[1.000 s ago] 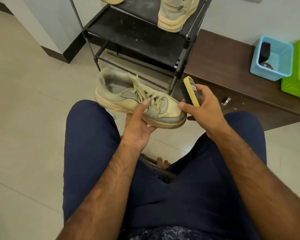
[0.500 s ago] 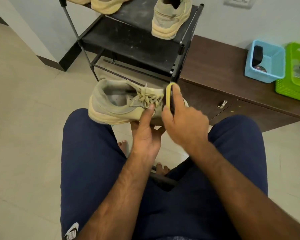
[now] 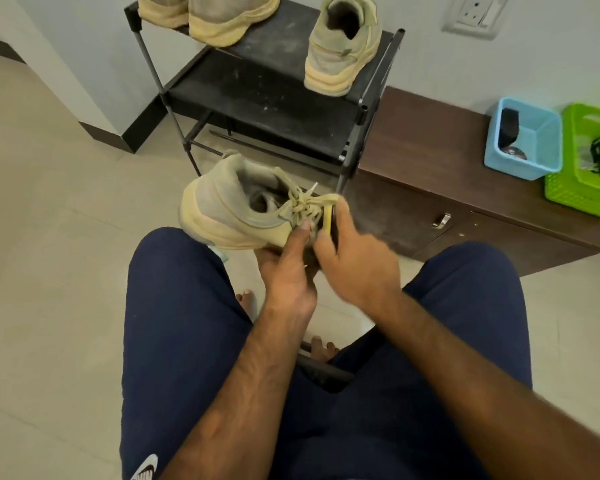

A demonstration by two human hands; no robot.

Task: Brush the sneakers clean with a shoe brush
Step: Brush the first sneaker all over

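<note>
Pale floor tiles (image 3: 49,202) fill the room below a light wall. Seated over them, a person's legs in navy trousers (image 3: 174,323) frame the lower view. A black shoe rack (image 3: 267,98) stands against the wall and carries a tan sneaker on the right (image 3: 340,53), heel toward the camera, with more shoes at its top left corner (image 3: 222,19). Beside the rack runs a low brown tabletop (image 3: 430,143) bearing a green basket (image 3: 579,202) and a blue basket (image 3: 520,164), which touch each other.

Above the knees is the held sneaker (image 3: 229,209), heel to the left and its toe hidden behind the hands. The left hand (image 3: 288,268) grips it from beneath, thumb pressed up on its side by the laces. The right hand (image 3: 357,268) is clamped round the brush (image 3: 327,220), whose yellow back shows edge-on against the front of the shoe just beside the laces.
</note>
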